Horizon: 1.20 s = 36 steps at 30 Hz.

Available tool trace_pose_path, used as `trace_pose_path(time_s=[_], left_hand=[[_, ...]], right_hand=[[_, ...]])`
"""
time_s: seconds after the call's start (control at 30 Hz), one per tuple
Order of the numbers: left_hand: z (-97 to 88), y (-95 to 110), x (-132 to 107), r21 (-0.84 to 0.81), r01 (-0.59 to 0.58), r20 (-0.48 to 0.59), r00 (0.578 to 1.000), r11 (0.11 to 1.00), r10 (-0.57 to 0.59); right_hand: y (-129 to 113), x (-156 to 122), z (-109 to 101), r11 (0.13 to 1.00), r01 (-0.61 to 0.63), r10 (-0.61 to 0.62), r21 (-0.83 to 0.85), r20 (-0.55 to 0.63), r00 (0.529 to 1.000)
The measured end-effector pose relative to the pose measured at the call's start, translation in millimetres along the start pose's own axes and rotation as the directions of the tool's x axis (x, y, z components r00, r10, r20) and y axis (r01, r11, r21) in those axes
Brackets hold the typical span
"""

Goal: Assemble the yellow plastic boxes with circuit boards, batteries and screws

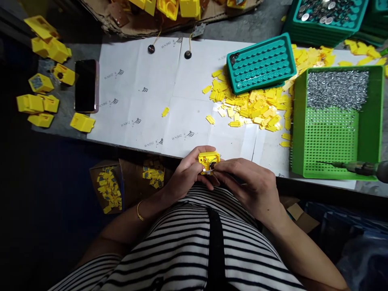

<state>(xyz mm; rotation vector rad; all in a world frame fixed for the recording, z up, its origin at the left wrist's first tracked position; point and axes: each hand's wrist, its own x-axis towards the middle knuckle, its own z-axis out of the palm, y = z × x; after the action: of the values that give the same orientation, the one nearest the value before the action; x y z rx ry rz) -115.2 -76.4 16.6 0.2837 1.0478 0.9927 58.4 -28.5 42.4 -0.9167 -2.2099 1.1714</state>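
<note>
The left hand point(190, 167) holds an open yellow housing point(209, 155) between thumb and fingers, just off the near edge of the white worktop point(151, 129). The right hand point(251, 173) is narrow, its fingertips at a dark round part point(212, 165) in the housing; they hide much of that part, so I cannot tell whether they grip it. Fine details inside the housing are too small to read. A driver tool point(360, 167) is cut off by the right edge, as is a cardboard tray point(106, 26) by the top.

Counted: one phone point(85, 85); two black discs point(151, 49) on wires; one green basket point(318, 141) partly filled with silvery pieces point(338, 89); one teal tray point(260, 64) resting on yellow tabs point(263, 107), too many and overlapping to count; two lone tabs, point(165, 112) one well left of that heap, one near it.
</note>
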Motion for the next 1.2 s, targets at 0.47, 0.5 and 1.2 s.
trace_pose_path(time_s=[0.47, 0.5, 1.2], left_hand=[[-5.3, 5, -4, -0.025, 0.054, 0.093, 0.994, 0.998, -0.052], [-4.3, 5, -5, 0.0, 0.043, 0.072, 0.997, 0.999, -0.043], [4.5, 14, -6, 0.005, 0.127, -0.034, 0.991, 0.992, -0.127]], right_hand=[[-7, -3, 1, 1.0, -0.019, 0.019, -0.017, -0.014, 1.0], [-8, -3, 2, 0.999, -0.011, 0.011, -0.035, -0.011, 1.0], [-16, -7, 13, 0.97, 0.033, -0.025, -0.242, 0.033, 0.999]])
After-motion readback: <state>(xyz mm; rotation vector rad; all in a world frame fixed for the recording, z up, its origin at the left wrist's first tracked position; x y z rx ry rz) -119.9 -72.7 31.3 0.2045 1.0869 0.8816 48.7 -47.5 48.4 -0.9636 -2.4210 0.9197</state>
